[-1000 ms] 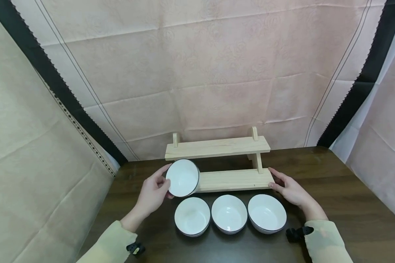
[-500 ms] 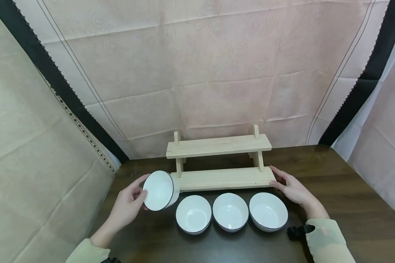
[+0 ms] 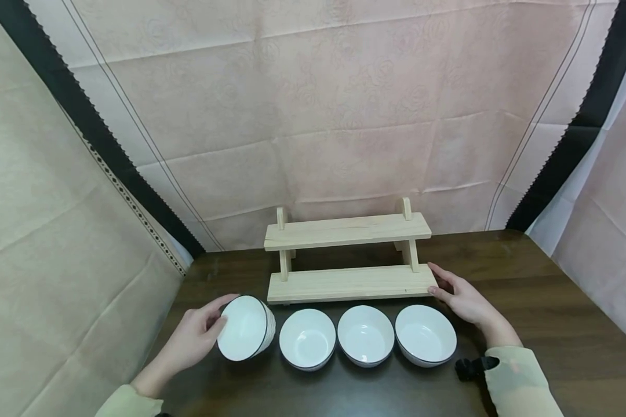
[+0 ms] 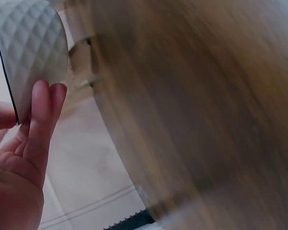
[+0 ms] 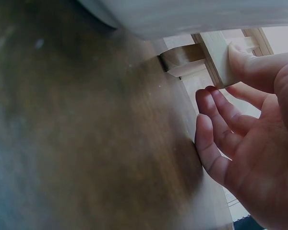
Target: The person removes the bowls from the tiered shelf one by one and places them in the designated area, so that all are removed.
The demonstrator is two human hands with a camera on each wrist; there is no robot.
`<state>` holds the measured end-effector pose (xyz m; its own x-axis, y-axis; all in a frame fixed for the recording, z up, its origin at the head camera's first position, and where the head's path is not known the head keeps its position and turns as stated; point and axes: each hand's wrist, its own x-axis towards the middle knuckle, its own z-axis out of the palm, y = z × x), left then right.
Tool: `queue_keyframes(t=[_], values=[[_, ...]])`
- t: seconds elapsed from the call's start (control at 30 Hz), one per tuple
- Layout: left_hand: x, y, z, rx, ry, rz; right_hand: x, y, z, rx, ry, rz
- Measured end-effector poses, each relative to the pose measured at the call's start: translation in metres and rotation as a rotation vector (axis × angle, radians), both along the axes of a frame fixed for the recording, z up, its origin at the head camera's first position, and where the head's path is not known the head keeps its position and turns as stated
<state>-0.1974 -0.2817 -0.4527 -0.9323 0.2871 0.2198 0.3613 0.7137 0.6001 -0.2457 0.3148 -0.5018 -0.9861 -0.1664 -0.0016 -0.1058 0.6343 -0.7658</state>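
My left hand (image 3: 192, 336) pinches the rim of a white bowl (image 3: 243, 328), thumb inside and fingers against the outer wall. The bowl tilts toward the left; its dark rim and diamond-patterned outside (image 4: 33, 43) show in the left wrist view. To its right, three white bowls stand upright in a row: a left one (image 3: 307, 339), a middle one (image 3: 366, 335) and a right one (image 3: 425, 335). Behind them is a two-tier wooden shelf (image 3: 352, 285). My right hand (image 3: 464, 300) grips the right end of its lower board, thumb (image 5: 240, 62) on top.
The dark brown wooden table (image 3: 521, 289) bears everything. A pale cloth backdrop (image 3: 344, 116) rises behind the shelf, with more cloth panels at the left and right sides. The shelf's upper board (image 3: 346, 231) carries two short upright pegs.
My left hand has brought the bowl left and down from the lower board's left end to beside the row of bowls. My right hand stays at the shelf.
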Motion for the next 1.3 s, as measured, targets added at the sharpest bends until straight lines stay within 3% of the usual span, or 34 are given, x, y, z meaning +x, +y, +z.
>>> queue_keyframes(t=[0.27,0.57,0.87,1.3], values=[[-0.007,-0.015,-0.008,-0.07,-0.03,-0.056,0.0,0.002,-0.002,0.005,-0.003,-0.002],[-0.016,-0.021,-0.004,-0.114,-0.075,-0.163,-0.001,0.004,-0.004,0.004,-0.015,-0.005],[-0.021,-0.018,-0.005,-0.08,-0.264,-0.21,-0.001,0.003,-0.004,0.001,-0.003,-0.003],[-0.025,-0.011,-0.002,-0.051,-0.382,-0.241,-0.002,0.002,-0.004,-0.003,0.003,0.0]])
